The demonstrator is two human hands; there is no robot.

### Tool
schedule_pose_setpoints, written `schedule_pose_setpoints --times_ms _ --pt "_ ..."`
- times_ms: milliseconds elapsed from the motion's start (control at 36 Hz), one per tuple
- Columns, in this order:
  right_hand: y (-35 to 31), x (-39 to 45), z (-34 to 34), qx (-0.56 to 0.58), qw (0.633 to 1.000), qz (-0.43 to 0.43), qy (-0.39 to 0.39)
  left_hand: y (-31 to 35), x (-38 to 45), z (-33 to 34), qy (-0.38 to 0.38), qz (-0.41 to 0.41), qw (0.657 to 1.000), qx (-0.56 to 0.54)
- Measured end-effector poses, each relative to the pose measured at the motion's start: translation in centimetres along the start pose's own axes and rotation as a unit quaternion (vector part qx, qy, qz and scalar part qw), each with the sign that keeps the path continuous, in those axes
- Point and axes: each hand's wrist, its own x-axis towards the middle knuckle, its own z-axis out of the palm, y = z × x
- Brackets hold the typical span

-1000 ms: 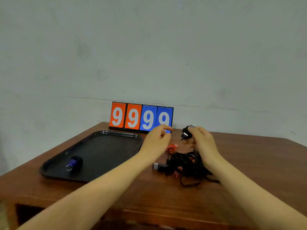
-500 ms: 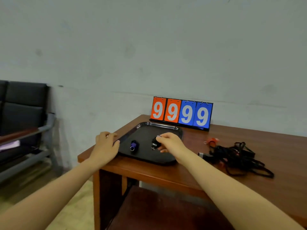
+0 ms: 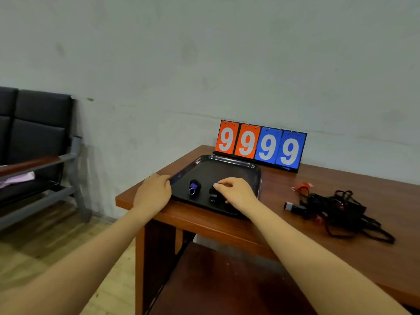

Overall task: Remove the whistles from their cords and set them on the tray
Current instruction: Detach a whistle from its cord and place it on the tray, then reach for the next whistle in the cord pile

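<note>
A black tray [image 3: 229, 160] lies on the left end of the wooden table. On it sits a blue whistle [image 3: 194, 187] with a metal ring. Just right of it is a black whistle [image 3: 213, 194], low on the tray floor, with the fingertips of my right hand [image 3: 235, 192] curled onto it. My left hand [image 3: 152, 192] rests on the table corner, its fingertips against the tray's left rim. To the right, a tangle of black cords [image 3: 338, 211] lies on the table with a grey-tipped whistle [image 3: 289, 206] and an orange whistle [image 3: 304, 185] at its left side.
A flip scoreboard [image 3: 261, 146] reading 9999 stands behind the tray by the wall. The table's left edge [image 3: 127, 202] drops off just beside my left hand. A dark bench [image 3: 36, 142] stands on the floor at far left.
My right hand carried the black whistle from above the cord pile over to the tray. My left hand moved left to the tray's rim. The view swung left.
</note>
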Motion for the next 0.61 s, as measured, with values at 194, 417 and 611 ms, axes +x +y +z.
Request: schedule_pose_setpoints --times_ms 194,417,611 --pt "-0.3 -1.9 -1.1 -0.077 0.992 -0.026 0.101 0.0 -0.2 -0.5 -0.020 -0.004 1.000 -0.006" --pt "1.8 -5.3 -6.5 -0.059 0.989 -0.067 0.120 6.2 -1.2 0.5 0.023 0.125 0.992 -0.002" --pt "5.7 -6.3 -13.0 -0.037 0.983 -0.043 0.176 16.4 -2.7 4.4 -0.044 0.227 0.969 -0.082"
